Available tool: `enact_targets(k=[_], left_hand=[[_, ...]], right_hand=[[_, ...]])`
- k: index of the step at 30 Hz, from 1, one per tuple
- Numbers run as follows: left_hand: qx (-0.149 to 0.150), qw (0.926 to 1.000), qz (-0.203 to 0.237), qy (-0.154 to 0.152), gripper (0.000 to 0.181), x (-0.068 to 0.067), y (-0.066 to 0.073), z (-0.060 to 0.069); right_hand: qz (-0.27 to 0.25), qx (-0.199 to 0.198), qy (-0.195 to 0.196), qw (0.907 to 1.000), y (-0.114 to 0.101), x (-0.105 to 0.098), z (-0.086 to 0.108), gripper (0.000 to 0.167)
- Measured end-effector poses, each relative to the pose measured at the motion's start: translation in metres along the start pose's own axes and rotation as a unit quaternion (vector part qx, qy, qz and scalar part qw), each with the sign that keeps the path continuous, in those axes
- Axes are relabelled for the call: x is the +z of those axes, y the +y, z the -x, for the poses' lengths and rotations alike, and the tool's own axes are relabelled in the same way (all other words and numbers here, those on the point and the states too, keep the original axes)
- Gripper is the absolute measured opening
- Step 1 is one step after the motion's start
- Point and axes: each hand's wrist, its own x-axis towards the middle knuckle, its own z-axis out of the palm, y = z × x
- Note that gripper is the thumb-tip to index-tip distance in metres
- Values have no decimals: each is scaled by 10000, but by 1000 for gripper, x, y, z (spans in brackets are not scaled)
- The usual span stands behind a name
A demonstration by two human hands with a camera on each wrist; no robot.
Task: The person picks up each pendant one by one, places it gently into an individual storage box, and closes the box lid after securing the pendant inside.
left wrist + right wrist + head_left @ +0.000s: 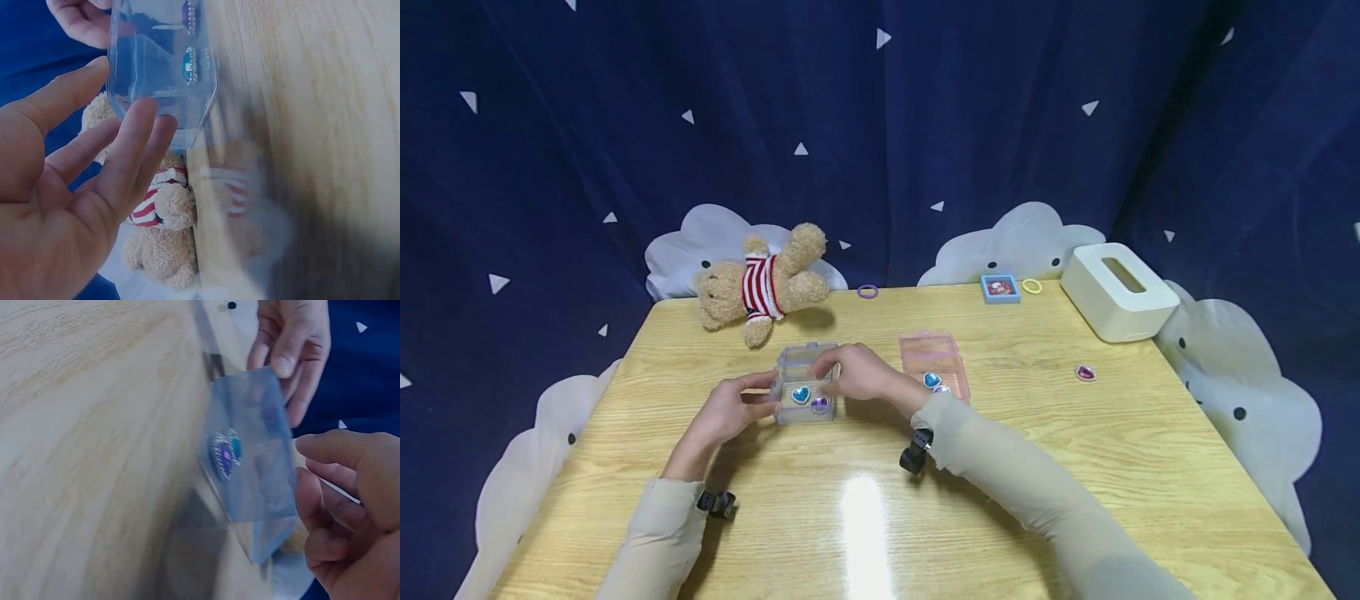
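A clear bluish plastic box [805, 413] stands on the table with its lid raised at the back. Inside lie a blue heart-shaped gem [801, 395] and a purple gem [819, 405], both with silvery beaded edges. My left hand [727, 410] is at the box's left side, its fingers extended against the wall in the left wrist view. Over the right part of the box is my right hand [857, 373], with fingers loosely bent. In the right wrist view its fingertips [306, 445] are beside the box's rim, and I see nothing held between them.
A pink box [961, 375] with gems sits right of the right wrist. Farther back lie a teddy bear [801, 287], purple ring [867, 292], blue-framed picture [1001, 289] and yellow ring [1032, 287]. A white tissue box [1112, 304] and red gem [1086, 373] are at the right.
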Motion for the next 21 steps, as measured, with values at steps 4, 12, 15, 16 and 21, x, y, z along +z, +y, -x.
enact_targets(k=[4,12,15,16,21], left_hand=[[-14,10000,12,-25,58,-1,2,0],[-46,9999,-84,-76,57,-1,1,0],[-58,9999,-94,-73,56,-1,0,0],[-65,9999,-96,-69,56,-1,0,0],[-85,9999,-64,-52,56,-1,1,-1]], right_hand=[[-104,-65,82,9999,4,-13,8,28],[-232,138,334,9991,17,-36,28,28],[-242,278,400,9985,23,-45,36,26],[-218,312,420,9984,26,-48,39,25],[-299,321,571,9974,43,-68,54,23]])
